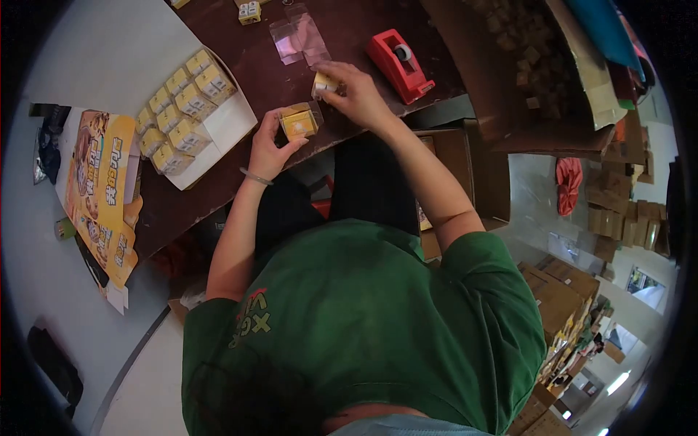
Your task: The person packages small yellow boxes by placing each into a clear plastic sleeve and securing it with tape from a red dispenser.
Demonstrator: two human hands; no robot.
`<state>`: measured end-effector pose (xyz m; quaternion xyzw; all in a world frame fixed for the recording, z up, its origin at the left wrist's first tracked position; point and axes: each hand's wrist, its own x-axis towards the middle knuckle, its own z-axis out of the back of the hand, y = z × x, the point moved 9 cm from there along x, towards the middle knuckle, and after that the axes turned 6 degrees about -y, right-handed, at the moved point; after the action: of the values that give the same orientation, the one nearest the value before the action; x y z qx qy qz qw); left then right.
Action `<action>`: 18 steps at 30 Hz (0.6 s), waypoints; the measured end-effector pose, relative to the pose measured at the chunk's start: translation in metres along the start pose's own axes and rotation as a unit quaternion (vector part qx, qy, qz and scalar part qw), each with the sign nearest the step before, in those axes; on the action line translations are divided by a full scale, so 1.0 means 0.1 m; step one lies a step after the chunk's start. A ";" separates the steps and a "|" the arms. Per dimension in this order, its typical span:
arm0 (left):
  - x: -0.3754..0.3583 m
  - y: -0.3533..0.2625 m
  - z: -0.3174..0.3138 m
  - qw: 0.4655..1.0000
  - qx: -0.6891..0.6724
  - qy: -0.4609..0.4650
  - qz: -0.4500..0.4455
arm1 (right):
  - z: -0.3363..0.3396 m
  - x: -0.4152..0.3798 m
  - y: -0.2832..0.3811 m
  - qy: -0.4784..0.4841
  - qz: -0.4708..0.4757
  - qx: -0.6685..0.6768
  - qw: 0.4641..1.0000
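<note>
In the head view, my left hand (272,147) is closed around a clear plastic box (300,122) with yellow showing in it, near the table's front edge. My right hand (352,93), slightly farther back and to the right, grips a small yellow-and-white box (324,84) between thumb and fingers. The two boxes are apart. Behind my hands lie flat clear plastic sleeves (299,36). A red tape dispenser (401,65) stands right of my right hand.
A white display tray (231,120) with several small yellow boxes is at left. Beside it leans a yellow printed card (102,189). A big carton (494,109) of small cubes stands at right. Another small box (249,12) lies at the back.
</note>
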<state>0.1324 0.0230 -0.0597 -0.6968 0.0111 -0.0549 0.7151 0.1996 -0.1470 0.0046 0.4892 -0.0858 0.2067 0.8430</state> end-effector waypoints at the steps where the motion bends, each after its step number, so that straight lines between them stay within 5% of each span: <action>1: -0.02 0.01 0.00 1.000 0.009 0.000 0.000 | 0.06 0.09 0.00 0.004 -0.087 0.116 0.989; 2: -0.01 0.02 0.00 1.000 0.004 -0.002 -0.006 | 0.07 0.16 0.08 0.037 -0.156 0.265 0.951; 5: -0.02 0.03 0.02 1.000 0.005 -0.003 -0.006 | -0.07 0.17 0.46 0.171 -0.171 0.366 0.899; 7: -0.02 0.03 0.03 1.000 0.024 -0.003 0.011 | -0.20 0.03 0.67 0.230 -0.081 0.157 0.957; 8: -0.01 0.01 0.03 0.999 0.045 -0.009 -0.006 | -0.20 -0.03 0.82 0.202 0.036 -0.051 0.977; 11: -0.02 0.02 0.02 0.998 0.063 -0.013 0.000 | -0.22 -0.19 0.73 0.134 0.079 0.032 0.987; 13: -0.03 -0.12 0.02 0.996 0.092 -0.016 -0.015 | -0.10 -0.25 0.33 0.028 -0.127 0.243 0.961; 14: -0.03 -0.17 0.02 0.994 0.105 -0.019 -0.022 | -0.07 -0.30 0.12 -0.021 -0.160 0.222 0.962; 17: -0.04 -0.15 0.02 0.991 0.126 -0.034 -0.035 | -0.57 -0.61 -0.11 0.078 -0.373 0.447 0.810; 18: -0.06 -0.15 0.03 0.989 0.134 -0.048 -0.038 | -0.53 -0.56 -0.09 0.038 -0.336 0.384 0.859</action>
<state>0.1255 0.0264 -0.0448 -0.5968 -0.0575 -0.0499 0.7988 0.1502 -0.1198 -0.0489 0.7649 0.2025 -0.0541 0.6091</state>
